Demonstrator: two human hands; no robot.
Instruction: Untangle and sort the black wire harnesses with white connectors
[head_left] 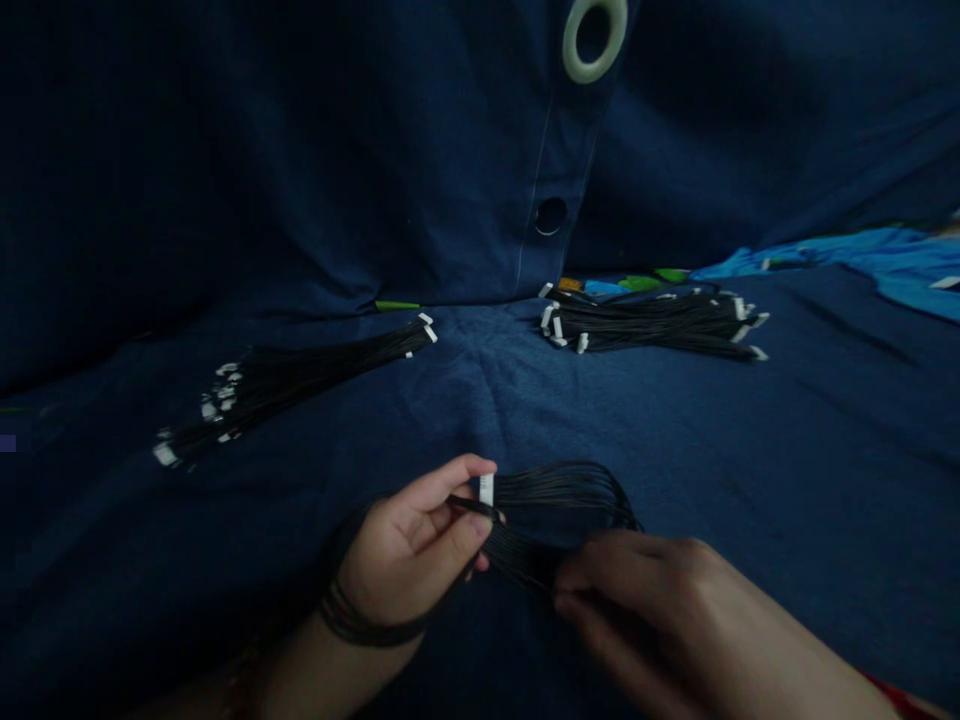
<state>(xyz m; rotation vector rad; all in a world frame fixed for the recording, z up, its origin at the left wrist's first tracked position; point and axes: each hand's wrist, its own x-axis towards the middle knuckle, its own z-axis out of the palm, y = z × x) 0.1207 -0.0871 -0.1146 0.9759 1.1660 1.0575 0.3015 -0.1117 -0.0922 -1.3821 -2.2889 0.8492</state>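
My left hand (412,550) is closed, with thumb and fingers pinching a cable bundle (559,490) of thin black wires. A white connector (487,489) on that bundle stands up at my fingertips. Beyond it the wires curve round in a loop toward the right. My right hand (660,590) is closed on the lower run of the same wires; its fingertips are partly hidden in shadow. Several black strands (375,630) also pass around my left wrist.
Two piles of black cables with white connectors lie behind my hands, one cable pile (322,370) at left and another cable pile (652,322) at right. Dark blue cloth (480,400) covers the surface and rises behind. Bright blue fabric (847,250) lies at far right.
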